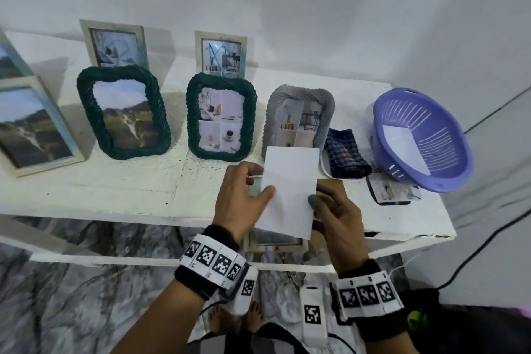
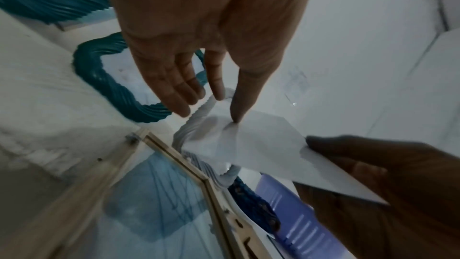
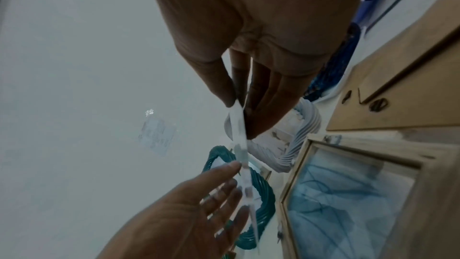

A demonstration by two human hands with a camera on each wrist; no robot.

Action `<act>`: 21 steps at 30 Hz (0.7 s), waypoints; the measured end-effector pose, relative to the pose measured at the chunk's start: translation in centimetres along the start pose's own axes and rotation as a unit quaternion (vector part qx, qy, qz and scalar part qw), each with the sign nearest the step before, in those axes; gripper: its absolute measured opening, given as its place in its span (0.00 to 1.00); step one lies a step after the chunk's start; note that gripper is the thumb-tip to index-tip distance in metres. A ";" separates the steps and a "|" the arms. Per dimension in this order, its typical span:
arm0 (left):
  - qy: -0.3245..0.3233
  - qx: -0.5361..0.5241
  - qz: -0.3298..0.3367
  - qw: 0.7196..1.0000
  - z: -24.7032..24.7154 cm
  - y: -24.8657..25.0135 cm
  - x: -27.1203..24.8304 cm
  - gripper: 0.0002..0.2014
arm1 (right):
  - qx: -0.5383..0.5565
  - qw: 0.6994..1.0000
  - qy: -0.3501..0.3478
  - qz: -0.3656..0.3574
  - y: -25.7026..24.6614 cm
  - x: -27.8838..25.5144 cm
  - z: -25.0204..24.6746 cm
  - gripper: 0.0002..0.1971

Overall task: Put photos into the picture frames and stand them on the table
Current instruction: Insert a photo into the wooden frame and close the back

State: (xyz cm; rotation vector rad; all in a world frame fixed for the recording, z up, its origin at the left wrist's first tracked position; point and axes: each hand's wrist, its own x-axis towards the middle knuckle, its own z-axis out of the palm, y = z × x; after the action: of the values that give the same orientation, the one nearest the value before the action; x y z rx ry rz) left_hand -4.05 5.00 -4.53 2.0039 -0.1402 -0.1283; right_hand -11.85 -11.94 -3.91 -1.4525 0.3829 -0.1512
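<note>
Photo (image 1: pixel 290 190), blank white back facing up, is held in the air above the front edge of the white tabletop (image 1: pixel 115 181). Right hand (image 1: pixel 342 224) pinches its lower right edge between thumb and fingers; the right wrist view shows the sheet edge-on in that pinch. Left hand (image 1: pixel 241 198) is spread, fingers nearly straight, thumb tip (image 2: pixel 236 119) pressing the sheet's face and the other fingers behind its left edge; nothing is gripped by it.

Below the photo, an empty wooden frame (image 1: pixel 275 240) lies flat at the tabletop's front edge, glass showing in both wrist views. Its brown backing board (image 3: pixel 403 86) lies flat just to the right, partly hidden under the right hand.

Standing on the tabletop, photos already in them:
- two dark green woven frames (image 1: pixel 123 112) and (image 1: pixel 221 116), side by side in the middle;
- one grey woven frame (image 1: pixel 298 118) to their right, directly behind the held photo;
- two pale wooden frames (image 1: pixel 115 43) and (image 1: pixel 220 56) at the back against the wall;
- a larger pale frame (image 1: pixel 31 126) at the left end, another cut off behind it.

A folded checked cloth (image 1: pixel 346 154) lies right of the grey frame. A purple plastic basket (image 1: pixel 422 138) sits at the right end with a white sheet inside. A loose photo on a dark card (image 1: pixel 393 191) lies in front of the basket.
</note>
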 end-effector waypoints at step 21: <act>-0.075 -0.197 -0.043 0.977 10.6 4.9 0.2 0.09 | -0.566 0.770 0.161 -0.247 -3.6 4.7 -17.8 0.23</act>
State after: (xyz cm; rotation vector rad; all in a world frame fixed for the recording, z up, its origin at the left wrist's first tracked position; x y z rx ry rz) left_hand -5.70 -6.51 -4.59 1.6039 -0.1144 -0.3366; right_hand -13.12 -30.61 -2.39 -2.7456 0.3650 -0.6940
